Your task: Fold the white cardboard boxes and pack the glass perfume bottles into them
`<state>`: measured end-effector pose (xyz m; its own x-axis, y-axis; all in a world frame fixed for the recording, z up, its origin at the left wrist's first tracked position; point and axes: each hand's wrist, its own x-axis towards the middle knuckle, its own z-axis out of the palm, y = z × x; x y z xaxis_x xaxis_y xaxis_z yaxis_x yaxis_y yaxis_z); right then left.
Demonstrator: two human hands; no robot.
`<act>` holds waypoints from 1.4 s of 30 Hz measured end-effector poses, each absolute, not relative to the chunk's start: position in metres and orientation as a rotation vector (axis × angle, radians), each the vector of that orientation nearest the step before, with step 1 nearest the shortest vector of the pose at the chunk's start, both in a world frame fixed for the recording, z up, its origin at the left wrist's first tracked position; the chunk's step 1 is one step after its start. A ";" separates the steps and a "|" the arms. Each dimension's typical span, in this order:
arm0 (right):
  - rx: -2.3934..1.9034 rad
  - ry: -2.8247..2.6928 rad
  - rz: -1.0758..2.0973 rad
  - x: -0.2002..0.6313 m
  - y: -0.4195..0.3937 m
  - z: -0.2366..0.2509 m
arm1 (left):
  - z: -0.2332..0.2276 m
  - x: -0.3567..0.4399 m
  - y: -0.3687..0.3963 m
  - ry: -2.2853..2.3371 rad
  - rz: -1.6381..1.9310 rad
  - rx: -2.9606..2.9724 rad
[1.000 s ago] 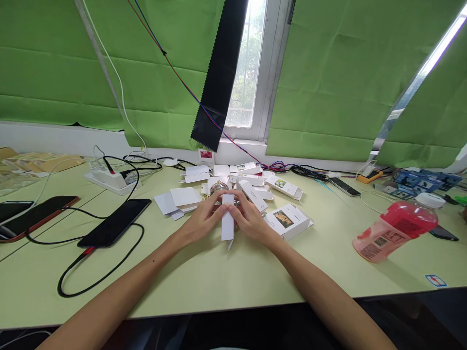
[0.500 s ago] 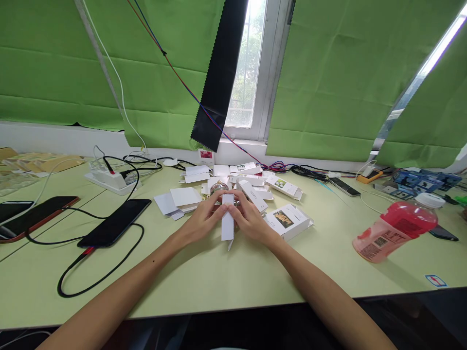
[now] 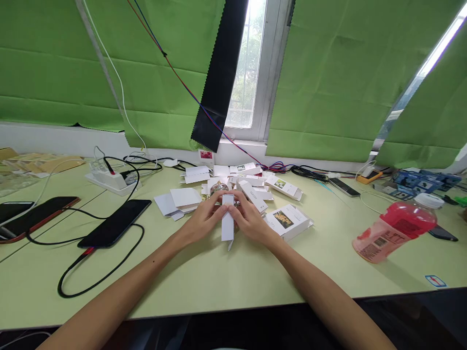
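Both my hands meet at the middle of the table around a narrow white cardboard box (image 3: 227,227), its long side turned up toward me and a thin flap sticking out at the near end. My left hand (image 3: 205,217) grips it from the left, thumb pressed on the top near the far end. From the right, my right hand (image 3: 251,218) grips it the same way, its thumb beside the other. The fingers beneath are hidden. Just beyond sits a shiny, gold-toned round object (image 3: 219,186), partly covered by my hands. A white box with a flower picture (image 3: 288,220) lies right of my right hand.
Several white cartons (image 3: 251,181) and folded card pieces (image 3: 185,198) lie behind my hands. Left are a phone (image 3: 115,222) on a black cable and a power strip (image 3: 114,181). Right, a pink drink bottle (image 3: 396,226) appears tilted. Loose cables run along the wall.
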<state>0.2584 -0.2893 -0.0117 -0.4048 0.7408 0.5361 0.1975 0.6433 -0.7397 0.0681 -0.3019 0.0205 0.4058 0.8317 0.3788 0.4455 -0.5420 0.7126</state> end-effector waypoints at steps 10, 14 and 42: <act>-0.749 -1.935 0.714 0.258 -0.289 -0.012 | 0.016 0.067 -0.299 1.081 1.013 2.136; -0.743 -1.930 0.729 0.258 -0.289 -0.011 | 0.016 0.067 -0.299 1.043 1.017 2.105; -0.641 -1.723 0.627 0.254 -0.291 -0.012 | -0.009 0.069 -0.295 0.924 1.513 2.277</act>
